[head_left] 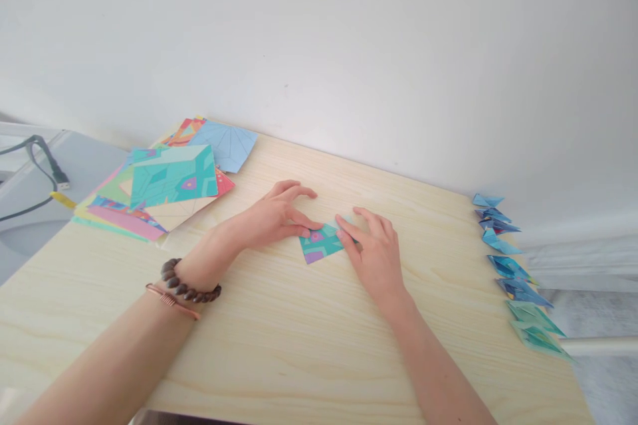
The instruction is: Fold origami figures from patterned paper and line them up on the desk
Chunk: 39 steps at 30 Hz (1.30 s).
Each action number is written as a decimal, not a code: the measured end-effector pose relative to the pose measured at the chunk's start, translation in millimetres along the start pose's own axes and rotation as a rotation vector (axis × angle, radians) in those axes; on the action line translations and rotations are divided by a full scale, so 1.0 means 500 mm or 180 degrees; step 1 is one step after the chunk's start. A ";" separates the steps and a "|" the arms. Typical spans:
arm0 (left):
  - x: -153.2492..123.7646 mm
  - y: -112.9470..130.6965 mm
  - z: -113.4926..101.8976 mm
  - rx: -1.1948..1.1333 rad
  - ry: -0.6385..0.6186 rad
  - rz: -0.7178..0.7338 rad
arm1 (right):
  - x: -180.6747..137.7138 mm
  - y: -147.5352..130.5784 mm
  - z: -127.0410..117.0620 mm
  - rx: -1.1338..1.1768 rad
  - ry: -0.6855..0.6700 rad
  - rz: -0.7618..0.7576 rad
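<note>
A small folded piece of origami paper [321, 246], teal with purple patches, lies on the wooden table between my hands. My left hand [279, 216] rests at its upper left corner, thumb and index finger pinched together on the edge and the other fingers stretched out. From the right, my right hand [373, 242] pinches the paper's right end between thumb and index finger. Its fingers hide part of that end. A dark bead bracelet [185, 287] and a copper-coloured bangle [172, 301] circle my left wrist.
Patterned paper sheets [174, 176] lie in a loose pile at the table's back left. Several folded paper figures [509, 267] stand in a row along the right edge. A white wall [319, 66] rises behind the table [279, 345]. A black cable [50, 169] lies at far left.
</note>
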<state>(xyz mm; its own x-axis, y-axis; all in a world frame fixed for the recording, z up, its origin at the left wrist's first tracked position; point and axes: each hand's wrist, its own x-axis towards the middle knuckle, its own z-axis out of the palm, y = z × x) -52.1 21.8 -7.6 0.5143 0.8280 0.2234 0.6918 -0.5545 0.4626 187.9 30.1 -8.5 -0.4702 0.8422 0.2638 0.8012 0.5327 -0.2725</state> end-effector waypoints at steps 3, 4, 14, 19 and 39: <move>-0.003 -0.005 -0.004 0.0080 -0.0134 0.0116 | 0.007 0.010 0.008 0.0026 0.0057 0.0083; -0.005 -0.004 -0.006 0.0096 -0.0163 0.0103 | 0.009 0.013 0.010 0.0039 0.0095 0.0118; 0.006 0.042 0.021 0.0268 0.0219 -0.0155 | 0.024 0.022 0.020 0.0707 0.0214 -0.0129; 0.009 0.044 0.021 0.0141 0.0319 -0.0174 | 0.040 0.022 0.024 0.1501 0.0226 0.0067; 0.013 0.050 0.002 -0.0605 0.0446 -0.0136 | 0.038 -0.007 0.003 0.1377 -0.0280 -0.0458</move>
<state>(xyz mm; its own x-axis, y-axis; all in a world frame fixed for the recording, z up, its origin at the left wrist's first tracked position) -31.3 13.2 4.6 0.4020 0.8613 0.3108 0.5968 -0.5039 0.6245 175.6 44.5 -3.9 -0.6098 0.7512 0.2527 0.5064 0.6146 -0.6049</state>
